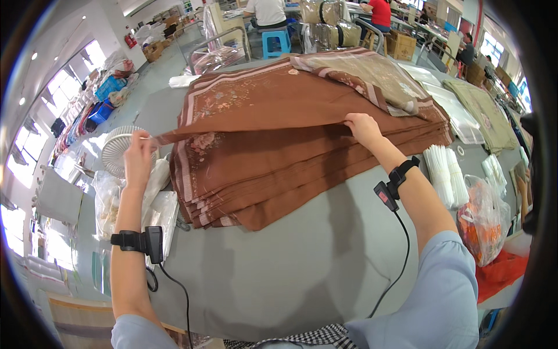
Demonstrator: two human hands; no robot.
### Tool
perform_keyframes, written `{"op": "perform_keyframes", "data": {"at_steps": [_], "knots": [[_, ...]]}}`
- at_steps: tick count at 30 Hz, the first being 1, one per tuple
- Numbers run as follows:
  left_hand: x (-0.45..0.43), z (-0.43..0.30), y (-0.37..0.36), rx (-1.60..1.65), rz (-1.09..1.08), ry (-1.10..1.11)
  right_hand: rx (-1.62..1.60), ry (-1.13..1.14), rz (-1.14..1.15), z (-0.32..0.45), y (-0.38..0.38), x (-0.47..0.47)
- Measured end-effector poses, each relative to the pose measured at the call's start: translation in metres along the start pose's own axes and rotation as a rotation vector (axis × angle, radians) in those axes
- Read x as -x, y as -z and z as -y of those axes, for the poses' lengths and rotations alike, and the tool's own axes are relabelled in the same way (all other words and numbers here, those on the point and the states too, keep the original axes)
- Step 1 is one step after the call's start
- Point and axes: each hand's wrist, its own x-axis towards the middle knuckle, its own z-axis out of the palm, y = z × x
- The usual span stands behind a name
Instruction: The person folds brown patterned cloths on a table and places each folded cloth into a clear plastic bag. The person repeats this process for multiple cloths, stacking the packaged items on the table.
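Before me on the grey table (270, 270) lies a pile of brown fabric pieces (244, 179) with floral prints and pale striped borders. My left hand (138, 152) pinches the left corner of the top brown cloth (261, 109), raised beside the pile. My right hand (362, 128) grips the same cloth's near edge, right of its middle. That edge is lifted between the two hands, and a shadowed gap shows beneath it. At the far right, part of a cloth is folded over, with its paler underside (375, 76) showing.
A white round fan (117, 150) stands beside my left hand. Clear plastic bags (161, 213) lie left of the pile. On the right are bundles of white strips (444, 174), a plastic bag with orange contents (481, 218) and green folded fabric (484, 115). Several people sit farther back.
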Motion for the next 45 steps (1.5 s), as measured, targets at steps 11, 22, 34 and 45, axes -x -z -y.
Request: {"op": "perform_keyframes", "data": {"at_steps": [11,22,34,45], "knots": [[0.065,-0.06,0.076,0.322,0.17,0.183,0.34,0.078,-0.386,0.0,0.13,-0.01],[0.25,-0.167,-0.005,1.041,0.607,0.199,-0.497,0.768,0.062,0.235,0.207,0.033],[0.306,-0.223,0.007,0.94,0.746,0.514,-1.311,0.258,0.008,0.324,0.253,0.037],[0.176,-0.193,0.214,0.275,0.349,-0.063,-0.944,0.604,-0.278,0.338,0.363,0.077]]}}
